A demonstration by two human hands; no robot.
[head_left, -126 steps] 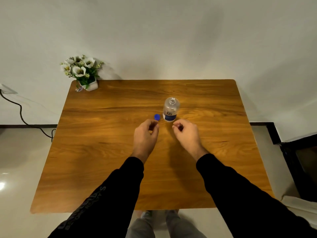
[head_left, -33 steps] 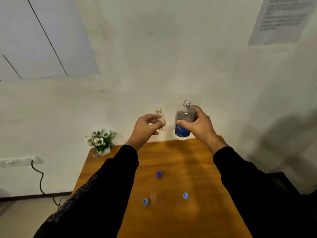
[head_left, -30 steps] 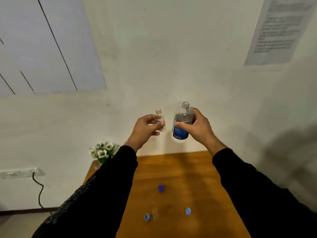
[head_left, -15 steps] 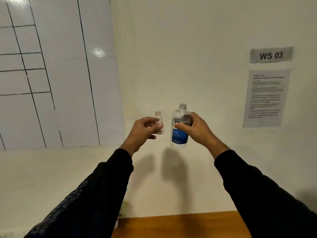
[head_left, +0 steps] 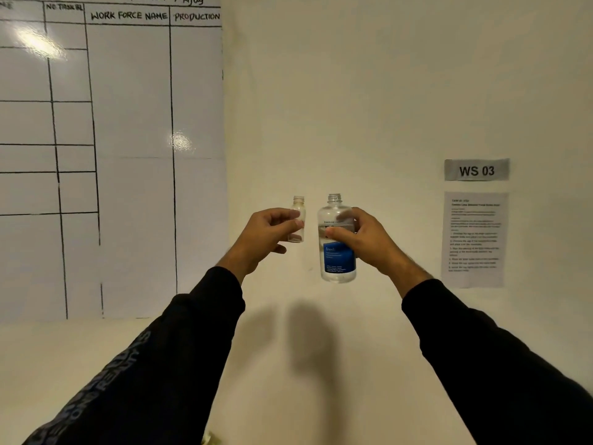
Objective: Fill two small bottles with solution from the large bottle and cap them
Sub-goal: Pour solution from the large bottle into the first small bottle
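My left hand [head_left: 263,237] pinches a small clear bottle [head_left: 298,207] between thumb and fingers, upright and uncapped, raised in front of the wall. Just to its right, my right hand [head_left: 369,240] grips the large clear bottle [head_left: 337,261] with a blue label, also upright with its cap off. The two bottles stand side by side with a small gap between them. The table, the other small bottle and the caps are out of view.
A whiteboard [head_left: 128,155] with a hand-drawn grid covers the wall at the left. A "WS 03" sign [head_left: 476,170] and a printed sheet [head_left: 475,239] hang on the wall at the right.
My view has tilted up, so the table, the caps and the plant have dropped out of sight. Both hands keep holding the bottles upright at about the same spacing.
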